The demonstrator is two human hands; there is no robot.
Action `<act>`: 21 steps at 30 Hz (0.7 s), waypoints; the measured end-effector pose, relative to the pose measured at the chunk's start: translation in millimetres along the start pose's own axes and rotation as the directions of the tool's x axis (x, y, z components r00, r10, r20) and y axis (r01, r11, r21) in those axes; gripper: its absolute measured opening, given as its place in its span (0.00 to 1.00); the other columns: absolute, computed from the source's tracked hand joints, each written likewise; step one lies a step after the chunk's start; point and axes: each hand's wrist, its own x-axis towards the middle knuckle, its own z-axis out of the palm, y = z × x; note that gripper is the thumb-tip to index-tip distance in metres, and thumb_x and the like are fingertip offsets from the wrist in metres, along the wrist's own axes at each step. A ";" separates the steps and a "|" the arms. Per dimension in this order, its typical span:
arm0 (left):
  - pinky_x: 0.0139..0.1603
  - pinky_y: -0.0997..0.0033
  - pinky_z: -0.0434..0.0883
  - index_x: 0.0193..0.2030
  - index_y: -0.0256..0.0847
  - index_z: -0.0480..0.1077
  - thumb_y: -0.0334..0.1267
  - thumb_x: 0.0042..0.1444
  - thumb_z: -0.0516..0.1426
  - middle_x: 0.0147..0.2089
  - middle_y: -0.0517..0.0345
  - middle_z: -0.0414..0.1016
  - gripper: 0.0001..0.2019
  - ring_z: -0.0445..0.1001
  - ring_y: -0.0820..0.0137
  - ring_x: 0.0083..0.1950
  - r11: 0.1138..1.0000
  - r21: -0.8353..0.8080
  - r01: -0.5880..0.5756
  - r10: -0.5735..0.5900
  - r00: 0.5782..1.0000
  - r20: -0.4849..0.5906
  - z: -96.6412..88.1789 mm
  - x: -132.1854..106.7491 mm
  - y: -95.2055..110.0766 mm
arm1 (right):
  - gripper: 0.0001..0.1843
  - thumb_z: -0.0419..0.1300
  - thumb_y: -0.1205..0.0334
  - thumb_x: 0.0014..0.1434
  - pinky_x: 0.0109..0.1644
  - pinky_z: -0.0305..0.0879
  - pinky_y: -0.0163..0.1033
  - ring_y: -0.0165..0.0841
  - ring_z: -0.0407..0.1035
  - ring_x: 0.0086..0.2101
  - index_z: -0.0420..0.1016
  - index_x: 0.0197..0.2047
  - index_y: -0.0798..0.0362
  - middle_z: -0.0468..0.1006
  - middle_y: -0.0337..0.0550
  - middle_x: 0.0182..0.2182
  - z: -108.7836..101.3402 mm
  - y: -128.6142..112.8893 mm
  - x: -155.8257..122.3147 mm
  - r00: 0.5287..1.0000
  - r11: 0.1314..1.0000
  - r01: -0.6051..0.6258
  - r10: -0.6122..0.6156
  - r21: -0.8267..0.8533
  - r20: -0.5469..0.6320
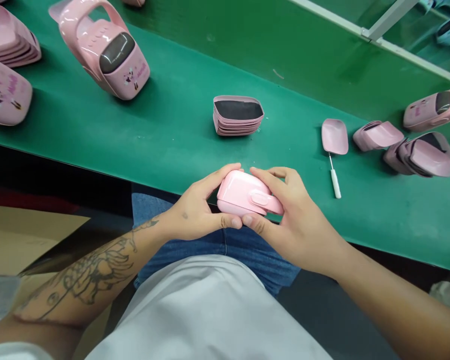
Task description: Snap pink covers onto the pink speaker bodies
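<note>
Between my two hands, just over the front edge of the green table, is a pink plastic case with a rounded handle loop on its right end. My left hand grips its left end, thumb along the near side and fingers at the far side. At the handle end, my right hand holds it with thumb and index finger. The undersides of the fingers are hidden. Beyond the hands stands a stack of pink shells with a dark top face. To the right, a white-handled screwdriver touches a single pink cover.
A pink handled case with a dark window stands at the back left, near stacked pink covers and another printed case. On the right are more pink pieces and another case. A green panel rises behind the table.
</note>
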 end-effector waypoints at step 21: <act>0.68 0.49 0.74 0.71 0.36 0.70 0.61 0.69 0.58 0.66 0.39 0.78 0.35 0.78 0.49 0.64 0.956 0.197 -0.218 0.272 0.908 -0.318 28.2 10.6 7.1 | 0.35 0.69 0.42 0.64 0.60 0.76 0.59 0.52 0.76 0.58 0.70 0.67 0.52 0.79 0.58 0.60 14.5 -3.0 -1.5 0.994 0.999 0.000 -0.005 -0.045 -0.108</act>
